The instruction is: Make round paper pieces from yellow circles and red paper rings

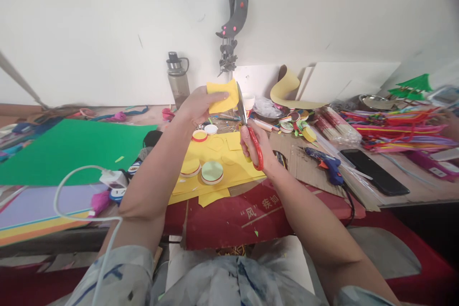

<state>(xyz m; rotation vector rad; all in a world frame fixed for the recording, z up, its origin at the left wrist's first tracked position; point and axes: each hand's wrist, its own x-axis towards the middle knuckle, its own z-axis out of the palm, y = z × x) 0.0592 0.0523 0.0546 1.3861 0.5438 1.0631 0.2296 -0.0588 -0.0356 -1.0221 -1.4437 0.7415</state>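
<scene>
My left hand (196, 106) is raised over the table and pinches a small yellow foam piece (222, 96). My right hand (255, 146) grips red-handled scissors (248, 126), whose blades point up and meet the right edge of the yellow piece. Below both hands lie yellow foam sheets (222, 165) with round discs (212, 172) on them.
A large green sheet (71, 148) and stacked coloured sheets (36, 215) lie at the left, with a white cable and charger (113, 179). A blue glue gun (328, 165), a black phone (375, 172) and coloured sticks (398, 129) lie at the right. A bottle (178, 81) stands by the wall.
</scene>
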